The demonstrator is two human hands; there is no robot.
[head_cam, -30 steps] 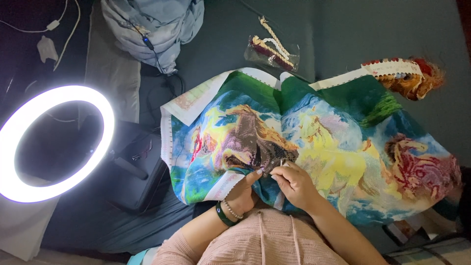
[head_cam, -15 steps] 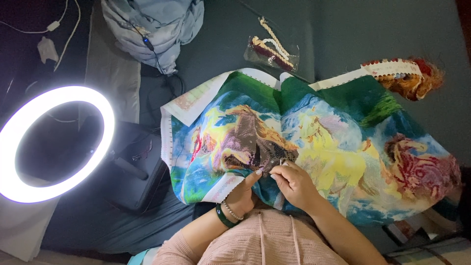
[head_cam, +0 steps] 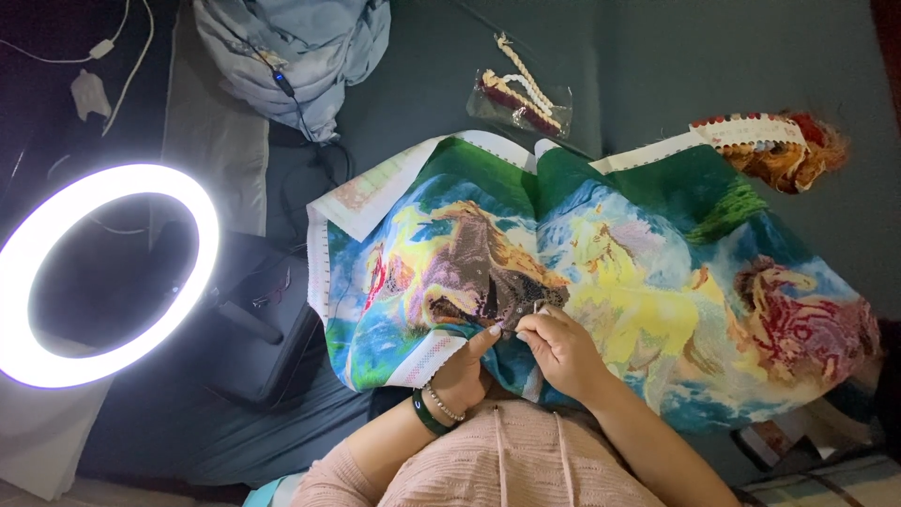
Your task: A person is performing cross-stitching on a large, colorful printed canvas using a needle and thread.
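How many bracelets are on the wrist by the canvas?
2, both on the left hand wrist: a dark green bangle nearer the sleeve, and a thin beaded bracelet nearer the hand. The right hand wrist looks bare, though its underside is hidden.

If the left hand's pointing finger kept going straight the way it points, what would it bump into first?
The left hand rests on the colourful embroidery cloth, its finger aimed up and right. It would probably meet the dark brown stitched patch first, right beside the right hand. Depth is hard to judge.
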